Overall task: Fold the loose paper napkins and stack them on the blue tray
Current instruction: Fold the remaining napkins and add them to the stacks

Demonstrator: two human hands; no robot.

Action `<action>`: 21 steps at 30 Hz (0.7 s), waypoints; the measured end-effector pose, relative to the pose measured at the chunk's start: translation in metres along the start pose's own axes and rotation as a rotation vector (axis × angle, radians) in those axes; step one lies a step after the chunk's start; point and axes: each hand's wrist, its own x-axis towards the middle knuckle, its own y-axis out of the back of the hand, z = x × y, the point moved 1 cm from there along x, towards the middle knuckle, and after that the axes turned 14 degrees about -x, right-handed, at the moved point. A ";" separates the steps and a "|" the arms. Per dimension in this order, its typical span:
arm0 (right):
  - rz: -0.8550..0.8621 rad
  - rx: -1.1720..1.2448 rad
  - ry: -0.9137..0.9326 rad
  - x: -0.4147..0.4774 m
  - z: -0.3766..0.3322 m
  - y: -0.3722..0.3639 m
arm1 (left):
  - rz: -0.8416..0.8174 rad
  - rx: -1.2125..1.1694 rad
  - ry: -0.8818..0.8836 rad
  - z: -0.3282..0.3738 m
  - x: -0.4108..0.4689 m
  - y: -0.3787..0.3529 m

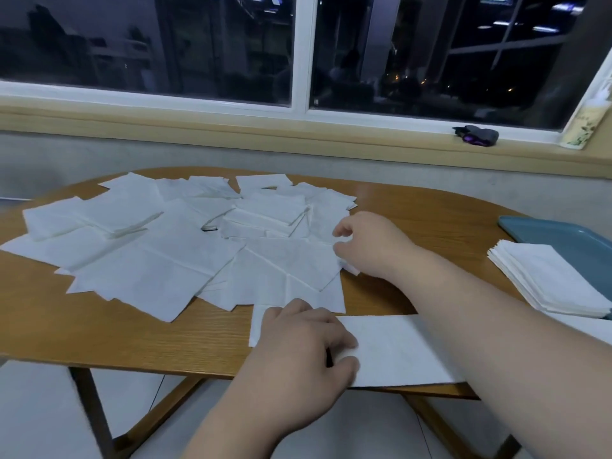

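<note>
A wooden desk point(430, 207) with a rounded far edge stands on angled wooden legs point(96, 415) over a pale tiled floor point(33, 409). Behind it runs a grey wall point(99, 150), topped by a light windowsill point(231, 124). Above the sill a white-framed window point(303, 51) shows dark buildings and a few small lights. On the sill to the right lies a small dark bundle point(477, 135) with a purple glint, and near it, at the far right, a pale packet point(584, 122) with a leafy print leans against the frame.
</note>
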 end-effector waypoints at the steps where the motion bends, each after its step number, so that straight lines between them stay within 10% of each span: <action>1: -0.012 -0.029 -0.004 0.012 -0.001 -0.004 | 0.003 -0.007 0.002 0.000 0.000 0.000; 21: -0.008 -0.268 0.056 0.043 0.000 -0.032 | 0.037 -0.036 0.033 0.000 0.003 -0.001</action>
